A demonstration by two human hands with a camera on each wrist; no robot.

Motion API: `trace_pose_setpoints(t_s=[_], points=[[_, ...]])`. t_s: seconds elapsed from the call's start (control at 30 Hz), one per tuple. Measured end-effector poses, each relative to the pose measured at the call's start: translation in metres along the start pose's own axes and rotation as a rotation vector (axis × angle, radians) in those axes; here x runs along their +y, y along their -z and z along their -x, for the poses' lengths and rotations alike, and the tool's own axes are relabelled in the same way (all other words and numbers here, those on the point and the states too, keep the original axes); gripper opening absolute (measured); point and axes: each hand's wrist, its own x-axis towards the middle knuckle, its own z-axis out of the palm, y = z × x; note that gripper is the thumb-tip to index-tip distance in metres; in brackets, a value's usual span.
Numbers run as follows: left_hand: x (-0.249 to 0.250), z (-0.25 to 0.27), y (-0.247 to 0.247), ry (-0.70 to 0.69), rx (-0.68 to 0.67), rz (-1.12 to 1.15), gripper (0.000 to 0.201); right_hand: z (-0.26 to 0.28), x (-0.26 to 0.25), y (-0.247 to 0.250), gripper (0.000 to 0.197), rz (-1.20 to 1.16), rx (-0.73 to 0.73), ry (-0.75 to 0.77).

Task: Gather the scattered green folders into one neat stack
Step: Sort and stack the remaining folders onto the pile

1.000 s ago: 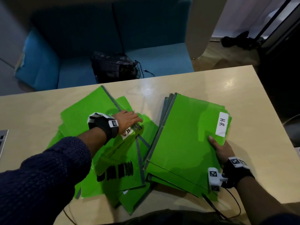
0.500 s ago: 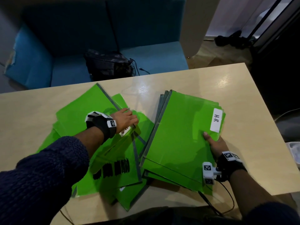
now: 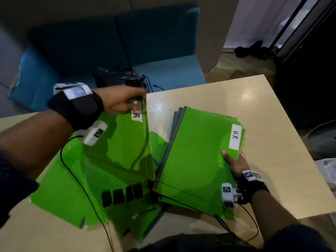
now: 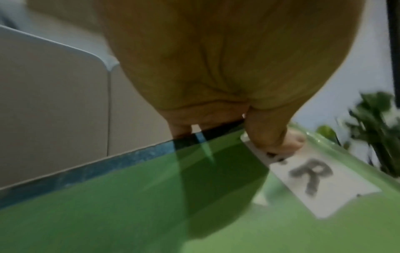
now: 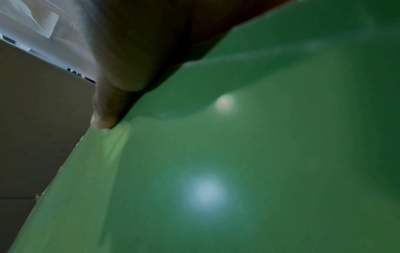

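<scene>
My left hand pinches the top edge of a translucent green folder beside its white label and holds it raised and tilted above the scattered pile. The left wrist view shows the thumb pressed on that label, marked R, on the lifted folder. To the right lies a stack of green folders with an "H-R" label on top. My right hand grips the stack's right edge, thumb on top. More loose folders lie spread under the raised one, one with black bars printed on it.
The wooden table ends close on the right and at the far side. Behind it stands a blue sofa with a dark bag. Wrist-camera cables trail over the folders and the near table edge.
My left hand has lifted one labelled folder off the scattered pile, up and toward the far edge. The right hand stays on the stack's edge.
</scene>
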Motion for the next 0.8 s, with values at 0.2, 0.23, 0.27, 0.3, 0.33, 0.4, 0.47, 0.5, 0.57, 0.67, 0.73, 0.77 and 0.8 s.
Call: trace_pose_setpoints(t_s=[0.2, 0.23, 0.27, 0.3, 0.33, 0.4, 0.47, 0.5, 0.57, 0.67, 0.73, 0.77, 0.8], points=[[0.029, -0.009, 0.012, -0.046, 0.421, 0.680, 0.015, 0.002, 0.002, 0.001, 0.068, 0.018, 0.015, -0.015], [0.033, -0.021, -0.005, 0.001, 0.493, 0.605, 0.017, 0.000, 0.003, 0.001, 0.065, 0.010, 0.014, -0.022], [0.037, -0.033, -0.023, 0.057, 0.523, 0.519, 0.021, 0.001, 0.001, 0.001, 0.058, 0.015, 0.013, -0.024], [0.043, -0.043, -0.042, 0.131, 0.503, 0.453, 0.026, 0.000, 0.000, 0.001, 0.052, 0.026, 0.016, -0.022], [0.046, -0.052, -0.059, 0.204, 0.449, 0.424, 0.032, 0.001, -0.001, 0.000, 0.049, 0.045, 0.025, -0.020], [0.050, -0.066, -0.084, 0.323, 0.338, 0.450, 0.037, 0.001, -0.002, 0.001, 0.045, 0.081, 0.031, 0.000], [0.049, -0.077, -0.098, 0.420, 0.300, 0.502, 0.036, 0.000, -0.002, 0.001, 0.047, 0.117, 0.034, 0.025], [0.046, -0.083, -0.104, 0.464, 0.307, 0.526, 0.036, -0.001, 0.000, 0.001, 0.049, 0.131, 0.037, 0.029], [0.041, -0.093, -0.117, 0.565, 0.340, 0.569, 0.040, -0.001, 0.002, 0.002, 0.051, 0.157, 0.042, 0.037], [0.038, -0.105, -0.137, 0.704, 0.385, 0.646, 0.047, -0.001, 0.004, 0.003, 0.056, 0.221, 0.041, 0.048], [0.045, -0.110, -0.145, 0.748, 0.424, 0.704, 0.050, -0.001, 0.006, 0.005, 0.061, 0.244, 0.039, 0.050], [0.050, -0.113, -0.147, 0.735, 0.451, 0.741, 0.051, -0.003, 0.007, 0.006, 0.067, 0.247, 0.034, 0.057], [0.055, -0.115, -0.148, 0.702, 0.472, 0.786, 0.053, -0.003, 0.008, 0.006, 0.075, 0.248, 0.029, 0.058]])
